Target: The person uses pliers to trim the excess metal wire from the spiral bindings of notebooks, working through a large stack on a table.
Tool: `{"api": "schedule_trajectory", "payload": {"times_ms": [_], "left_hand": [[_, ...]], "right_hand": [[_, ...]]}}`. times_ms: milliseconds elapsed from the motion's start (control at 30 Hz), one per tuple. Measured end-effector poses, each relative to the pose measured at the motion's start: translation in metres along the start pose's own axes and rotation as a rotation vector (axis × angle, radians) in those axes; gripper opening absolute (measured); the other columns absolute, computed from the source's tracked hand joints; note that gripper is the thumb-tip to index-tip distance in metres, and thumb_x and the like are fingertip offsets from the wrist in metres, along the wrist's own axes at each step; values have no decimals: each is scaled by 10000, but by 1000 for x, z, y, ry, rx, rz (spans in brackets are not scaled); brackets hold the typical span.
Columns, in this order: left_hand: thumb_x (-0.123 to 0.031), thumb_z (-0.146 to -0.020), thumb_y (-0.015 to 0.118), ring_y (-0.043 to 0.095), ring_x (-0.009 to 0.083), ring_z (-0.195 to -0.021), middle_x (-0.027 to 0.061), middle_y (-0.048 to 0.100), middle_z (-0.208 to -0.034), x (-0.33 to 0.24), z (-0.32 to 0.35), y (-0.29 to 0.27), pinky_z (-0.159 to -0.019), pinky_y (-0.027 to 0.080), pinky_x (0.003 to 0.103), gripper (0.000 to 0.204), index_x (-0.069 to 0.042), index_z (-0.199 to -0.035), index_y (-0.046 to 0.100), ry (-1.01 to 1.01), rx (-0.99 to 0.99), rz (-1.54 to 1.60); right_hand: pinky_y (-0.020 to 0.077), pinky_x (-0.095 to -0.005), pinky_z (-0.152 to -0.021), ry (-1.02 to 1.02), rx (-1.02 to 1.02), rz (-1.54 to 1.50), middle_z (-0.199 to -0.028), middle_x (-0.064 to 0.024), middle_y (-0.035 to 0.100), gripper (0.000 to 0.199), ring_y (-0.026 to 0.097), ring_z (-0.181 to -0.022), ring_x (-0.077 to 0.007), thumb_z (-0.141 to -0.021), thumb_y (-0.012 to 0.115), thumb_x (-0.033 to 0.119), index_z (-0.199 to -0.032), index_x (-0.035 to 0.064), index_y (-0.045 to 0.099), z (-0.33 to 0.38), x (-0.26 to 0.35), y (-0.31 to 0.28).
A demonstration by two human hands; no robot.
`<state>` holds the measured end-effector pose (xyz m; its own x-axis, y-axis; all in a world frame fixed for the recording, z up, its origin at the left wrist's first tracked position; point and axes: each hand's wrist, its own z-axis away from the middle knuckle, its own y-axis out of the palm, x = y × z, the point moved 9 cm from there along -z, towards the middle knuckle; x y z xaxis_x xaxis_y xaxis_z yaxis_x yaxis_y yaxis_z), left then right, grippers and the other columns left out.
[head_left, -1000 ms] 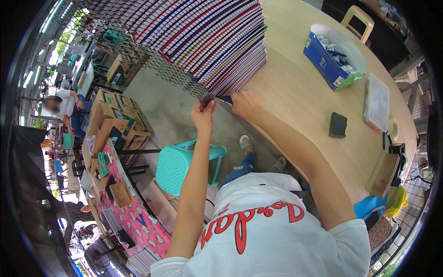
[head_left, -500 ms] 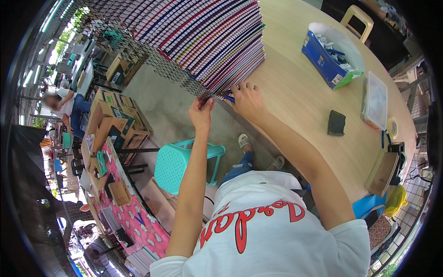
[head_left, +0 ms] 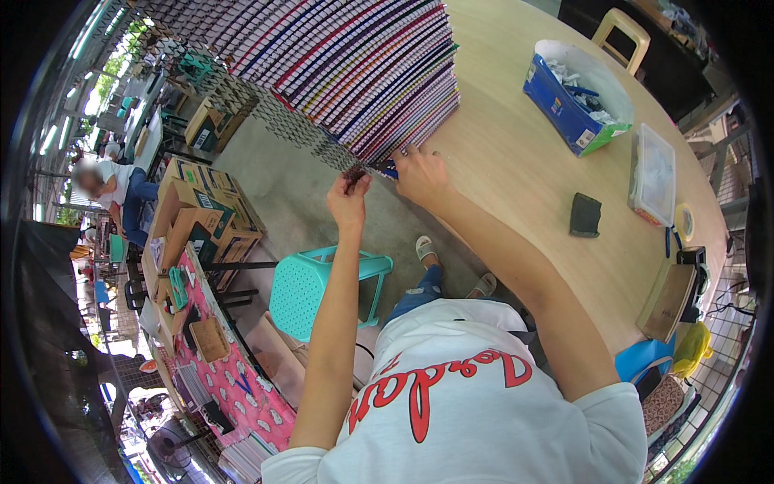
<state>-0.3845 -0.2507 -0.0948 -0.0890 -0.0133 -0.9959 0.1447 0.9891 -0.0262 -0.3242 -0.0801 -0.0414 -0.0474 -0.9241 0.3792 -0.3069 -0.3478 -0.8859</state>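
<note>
A tall stack of spiral-bound notebooks (head_left: 363, 73) with coloured edges stands at the far edge of the table. Loose ends of dark binding coils (head_left: 282, 125) stick out from its left side. At the stack's near lower corner, my left hand (head_left: 348, 203) is closed in a pinch on a dark coil end. Close beside it on the right, my right hand (head_left: 423, 179) is wrapped round a small blue-handled hand tool (head_left: 388, 169). The tool's tip points toward the coil end. Its jaws are too small and covered to make out.
On the round wooden table (head_left: 500, 185) are a blue box of scraps (head_left: 556, 101), a black block (head_left: 585, 215), a clear plastic container (head_left: 653, 176) and a tape roll (head_left: 684, 222). A turquoise stool (head_left: 302, 294) stands left, near cardboard boxes (head_left: 214, 206). A person (head_left: 121, 185) sits far left.
My right hand has moved slightly left, bringing the blue-handled tool closer to my left hand. My left hand keeps its pinch on the coil end and has barely shifted.
</note>
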Motion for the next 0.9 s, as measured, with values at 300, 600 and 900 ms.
{"api": "schedule_trajectory", "payload": {"times_ms": [300, 600, 900], "left_hand": [[28, -859, 670, 688, 167, -835, 92, 693, -934, -4, -2, -1, -741, 574, 266, 187, 62, -1042, 656, 13, -33, -75], [18, -855, 659, 675, 121, -754, 83, 711, -850, -18, 1, -1, -696, 555, 242, 161, 69, -1007, 672, 79, -45, -173], [20, -869, 659, 686, 161, -824, 104, 696, -922, -13, 2, -5, -742, 569, 267, 209, 79, -1068, 637, 18, -43, -8]], "right_hand": [[565, -414, -666, -61, 193, -1, -836, -156, 698, 138, 703, -776, -312, -777, 600, 147, -847, 69, 689, -12, 4, 4], [556, -447, -668, -25, 235, -23, -892, -153, 695, 157, 693, -830, -327, -766, 607, 136, -888, 68, 678, -5, -5, 10], [489, -515, -768, -22, -50, 51, -1007, -131, 633, 222, 622, -948, -315, -782, 604, 167, -980, 75, 644, 0, 7, -15]]}}
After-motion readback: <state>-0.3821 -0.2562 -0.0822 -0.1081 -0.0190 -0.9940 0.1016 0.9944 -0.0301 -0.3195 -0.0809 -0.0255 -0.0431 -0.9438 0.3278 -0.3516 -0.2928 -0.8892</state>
